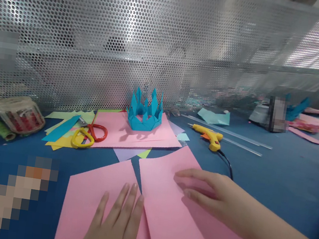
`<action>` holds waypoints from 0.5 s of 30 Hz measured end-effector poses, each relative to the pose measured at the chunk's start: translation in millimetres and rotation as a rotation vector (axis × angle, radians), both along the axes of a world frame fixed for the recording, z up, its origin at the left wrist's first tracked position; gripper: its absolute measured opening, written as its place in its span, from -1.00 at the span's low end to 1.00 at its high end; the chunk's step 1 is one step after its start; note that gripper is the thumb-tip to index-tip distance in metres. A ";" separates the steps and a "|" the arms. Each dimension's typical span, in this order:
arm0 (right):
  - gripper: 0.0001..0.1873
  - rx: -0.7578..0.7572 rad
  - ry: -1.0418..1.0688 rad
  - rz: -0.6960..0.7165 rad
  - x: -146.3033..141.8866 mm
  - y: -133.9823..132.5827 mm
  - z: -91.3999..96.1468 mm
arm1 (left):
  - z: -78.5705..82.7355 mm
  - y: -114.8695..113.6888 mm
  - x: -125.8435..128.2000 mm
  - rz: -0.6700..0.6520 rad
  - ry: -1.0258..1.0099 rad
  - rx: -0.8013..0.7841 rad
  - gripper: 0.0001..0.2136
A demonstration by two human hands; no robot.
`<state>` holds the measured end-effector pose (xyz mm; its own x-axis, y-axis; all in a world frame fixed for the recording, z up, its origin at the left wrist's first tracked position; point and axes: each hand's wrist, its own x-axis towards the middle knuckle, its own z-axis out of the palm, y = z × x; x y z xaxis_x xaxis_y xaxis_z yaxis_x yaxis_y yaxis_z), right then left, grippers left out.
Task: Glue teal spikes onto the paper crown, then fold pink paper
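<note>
Pink paper lies directly under both hands: a left-hand pink paper sheet [87,200] and a right-hand pink paper sheet [162,200], parted by a narrow wedge of blue tabletop [289,175] at their far ends and meeting, the right one seemingly on top, nearer the body. The left hand [116,225] is spread flat, palm down, on the left-hand sheet with its fingertips at the edge of the other; it grips nothing. The right hand [211,195] also lies open and flat, fingers together, pressing on the right-hand sheet and holding nothing. The work looks like flattening and lining up the two sheets, and it would go best with both palms kept flat, with even pressure, so neither sheet slides or creases. Beyond the fingertips stands a blue folded-paper crown [145,111] on more pink sheets. Scissors with red and yellow handles [89,135] lie far-left of the left hand, among coloured paper scraps. A yellow glue gun [208,135] lies past the right hand, its black cord running toward that wrist. A perforated metal screen [160,35] closes the far side.
</note>
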<state>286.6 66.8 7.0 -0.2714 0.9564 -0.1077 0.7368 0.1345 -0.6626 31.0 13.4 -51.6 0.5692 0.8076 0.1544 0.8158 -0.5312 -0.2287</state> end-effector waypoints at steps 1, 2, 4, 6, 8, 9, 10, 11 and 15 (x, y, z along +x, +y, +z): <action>-0.52 0.003 -0.013 -0.007 1.0 0.3 -0.1 | -1.0 5.3 -5.2 -0.023 -0.011 -0.024 -0.44; -0.50 0.000 -0.024 -0.011 2.0 0.4 -0.3 | -1.7 10.1 -9.9 -0.095 -0.036 -0.090 -0.39; -0.50 -0.027 -0.029 -0.011 3.2 0.3 -0.5 | -2.1 16.8 -16.0 -0.102 -0.052 -0.111 -0.37; -0.50 -0.065 -0.030 -0.012 3.7 -0.3 -0.4 | -1.9 18.2 -15.9 -0.080 -0.056 -0.103 -0.38; -0.51 -0.079 -0.040 0.002 4.0 -0.6 -0.1 | -1.5 15.2 -10.5 -0.046 -0.055 -0.079 -0.39; -0.52 -0.075 -0.045 0.011 4.2 -0.6 0.2 | -1.2 13.0 -6.9 -0.030 -0.055 -0.064 -0.40; -0.53 -0.065 -0.048 0.020 4.5 -0.5 0.6 | -0.8 10.8 -3.4 -0.016 -0.055 -0.048 -0.40; -0.55 -0.053 -0.048 0.027 4.8 -0.3 1.1 | -0.2 8.9 -0.3 -0.007 -0.054 -0.032 -0.42; -0.69 -0.007 -0.046 0.050 5.6 0.8 4.0 | 3.8 4.8 4.5 -0.025 -0.056 0.023 -0.49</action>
